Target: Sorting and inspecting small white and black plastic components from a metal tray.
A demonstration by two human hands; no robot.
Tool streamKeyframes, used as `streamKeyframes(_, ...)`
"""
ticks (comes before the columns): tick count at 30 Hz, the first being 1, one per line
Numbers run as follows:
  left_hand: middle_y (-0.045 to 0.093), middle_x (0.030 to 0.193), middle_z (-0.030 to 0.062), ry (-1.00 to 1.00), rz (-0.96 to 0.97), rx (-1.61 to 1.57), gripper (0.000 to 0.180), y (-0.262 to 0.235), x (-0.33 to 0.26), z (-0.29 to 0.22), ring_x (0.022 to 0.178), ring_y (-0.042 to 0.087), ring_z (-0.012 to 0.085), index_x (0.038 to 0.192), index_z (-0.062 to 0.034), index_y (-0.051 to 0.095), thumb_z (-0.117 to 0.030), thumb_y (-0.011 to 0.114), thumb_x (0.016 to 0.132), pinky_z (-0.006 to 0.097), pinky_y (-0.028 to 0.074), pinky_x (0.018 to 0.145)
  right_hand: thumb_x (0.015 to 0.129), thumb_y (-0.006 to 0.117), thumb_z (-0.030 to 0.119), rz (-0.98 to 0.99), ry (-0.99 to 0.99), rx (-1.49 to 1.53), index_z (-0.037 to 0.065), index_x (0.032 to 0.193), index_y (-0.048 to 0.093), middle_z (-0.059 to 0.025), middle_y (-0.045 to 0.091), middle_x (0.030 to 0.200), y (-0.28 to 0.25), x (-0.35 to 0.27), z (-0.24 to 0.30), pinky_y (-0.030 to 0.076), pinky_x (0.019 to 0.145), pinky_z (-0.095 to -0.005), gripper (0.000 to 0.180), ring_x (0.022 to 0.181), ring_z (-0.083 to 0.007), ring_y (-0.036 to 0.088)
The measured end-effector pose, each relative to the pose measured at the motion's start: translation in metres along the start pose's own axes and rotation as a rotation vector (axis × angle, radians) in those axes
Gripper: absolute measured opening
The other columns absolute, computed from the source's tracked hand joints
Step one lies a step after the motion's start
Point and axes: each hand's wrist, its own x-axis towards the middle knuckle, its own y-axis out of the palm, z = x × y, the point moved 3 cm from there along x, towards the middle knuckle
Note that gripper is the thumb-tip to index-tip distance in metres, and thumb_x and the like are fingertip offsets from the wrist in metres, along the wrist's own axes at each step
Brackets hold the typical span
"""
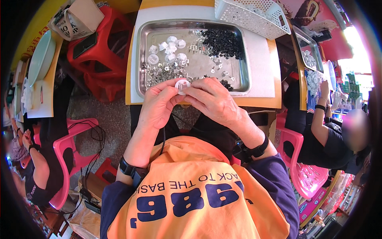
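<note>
Between both hands, just over the near edge of a metal tray, is a small round white plastic part. My left hand pinches it from the left between thumb and fingers. From the right, the fingertips of my right hand press on it; whether they also hold a smaller piece is hidden. Inside the tray, several similar white plastic parts lie at the left. Below them is a heap of small metal pieces. Small black pieces are piled at the far right, with a smaller black pile near the front.
A white perforated basket stands at the table's far right corner. To the left is a red stool with a paper bag on it. People sit on pink chairs at both sides. Black cables hang at left.
</note>
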Motion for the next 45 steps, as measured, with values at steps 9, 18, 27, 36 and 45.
streamKeyframes(9,0.064,0.098,0.0106,0.002,-0.049,0.049,0.024,0.004,-0.002,0.001,0.084,0.063,0.0152,0.108,0.0048,0.06,-0.005,0.054,0.087,0.028,0.054,0.074,0.072,0.072,0.009,0.029,0.009,0.017,0.005,0.105,0.061,-0.0051,0.058,0.091,0.002,-0.003,0.002,0.045,0.068,-0.0325,0.035,0.079,-0.0217,0.057)
streamKeyframes(18,0.065,0.097,0.0106,0.026,-0.087,0.153,0.023,0.002,-0.001,0.004,0.079,0.064,0.0143,0.107,0.0051,0.061,-0.003,0.054,0.087,0.026,0.055,0.07,0.071,0.072,0.01,0.02,0.009,0.004,0.006,0.105,0.061,-0.0053,0.058,0.09,0.005,-0.008,0.0,0.045,0.067,-0.033,0.036,0.078,-0.0218,0.058)
streamKeyframes(27,0.065,0.101,0.0135,0.0,-0.074,0.215,0.026,0.002,-0.005,0.003,0.087,0.065,0.0177,0.111,0.0055,0.059,-0.004,0.05,0.088,0.029,0.055,0.077,0.069,0.073,0.006,-0.012,0.006,0.02,0.005,0.103,0.061,-0.0058,0.06,0.087,0.004,-0.012,0.004,0.047,0.068,-0.0334,0.036,0.077,-0.0226,0.059)
streamKeyframes(36,0.061,0.108,0.0147,-0.118,0.053,0.073,0.032,0.005,-0.008,-0.001,0.097,0.063,0.0213,0.12,0.0066,0.052,-0.008,0.05,0.091,0.031,0.053,0.087,0.069,0.073,0.003,-0.053,0.255,0.255,0.005,0.099,0.063,-0.0076,0.059,0.084,0.0,-0.019,0.001,0.049,0.065,-0.0343,0.031,0.074,-0.0252,0.06)
streamKeyframes(45,0.061,0.111,0.0134,-0.24,0.08,-0.039,0.032,0.002,-0.008,0.003,0.099,0.062,0.0186,0.12,0.0043,0.053,-0.006,0.053,0.09,0.028,0.053,0.088,0.07,0.074,0.011,-0.014,-0.028,0.007,0.009,0.099,0.062,-0.0038,0.057,0.083,-0.011,-0.017,0.0,0.044,0.065,-0.0323,0.031,0.074,-0.0203,0.057)
